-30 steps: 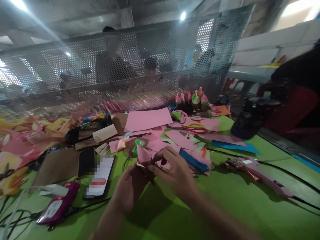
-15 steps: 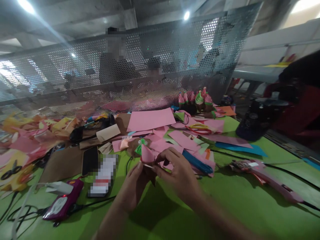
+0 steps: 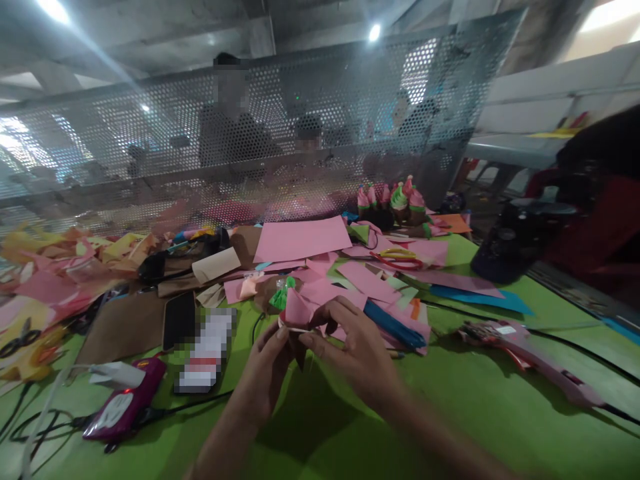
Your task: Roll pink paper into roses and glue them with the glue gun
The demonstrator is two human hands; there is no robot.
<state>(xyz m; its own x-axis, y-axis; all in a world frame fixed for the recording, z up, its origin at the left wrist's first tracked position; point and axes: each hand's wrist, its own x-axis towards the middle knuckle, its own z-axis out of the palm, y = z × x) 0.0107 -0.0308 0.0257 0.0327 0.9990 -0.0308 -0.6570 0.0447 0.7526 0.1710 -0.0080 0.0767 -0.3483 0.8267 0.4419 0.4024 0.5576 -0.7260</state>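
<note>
Above the green table's front, a small craft ice-cream cone (image 3: 297, 311) is held between my two hands. It has a pink pointed top, a pale strip around the middle with a bit of red at its left end, and a brown point below. My left hand (image 3: 269, 367) grips the cone from the left, thumb pressed near the strip. My right hand (image 3: 353, 347) pinches the strip at the right side with thumb and bent fingers. Just behind the cone lies a bright green tuft (image 3: 283, 295) in clear wrapping.
Pink sheets (image 3: 303, 240), scraps and a blue strip (image 3: 395, 325) cover the middle. A pink glue gun (image 3: 537, 363) lies right with its cord. Left are a phone (image 3: 179, 321), purple power strip (image 3: 123, 403) and scissors (image 3: 20, 339). Similar cones (image 3: 400, 200) stand behind, near a perforated screen (image 3: 165, 153).
My right thumb has shifted slightly left and up along the strip. The cone has tilted a little in my hands; both hands keep their hold.
</note>
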